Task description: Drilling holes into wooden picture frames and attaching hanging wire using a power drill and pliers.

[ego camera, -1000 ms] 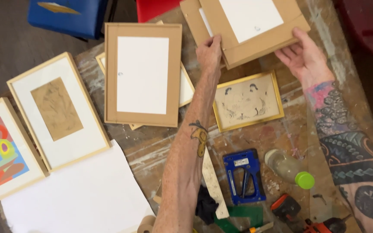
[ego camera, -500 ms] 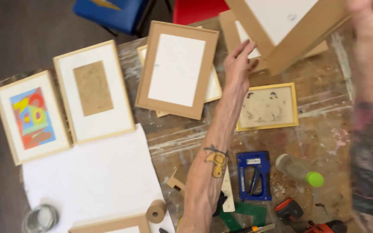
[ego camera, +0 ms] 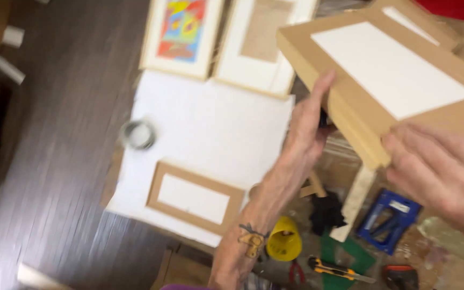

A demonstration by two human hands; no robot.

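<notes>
Both my hands hold a stack of brown picture frames, back side up with a white panel, lifted above the table. My left hand grips its left edge, thumb pointing up along the side. My right hand grips the near corner from the right. Below lies a large white sheet with a small brown frame on it.
A framed colourful picture and a framed tan drawing lie at the far edge. A tape roll sits left of the sheet. A yellow cone, blue stapler, utility knife and dark wood floor surround them.
The frame stack has been carried left and toward me, above the white sheet. My view has swung left, showing floor and the small frame on the sheet.
</notes>
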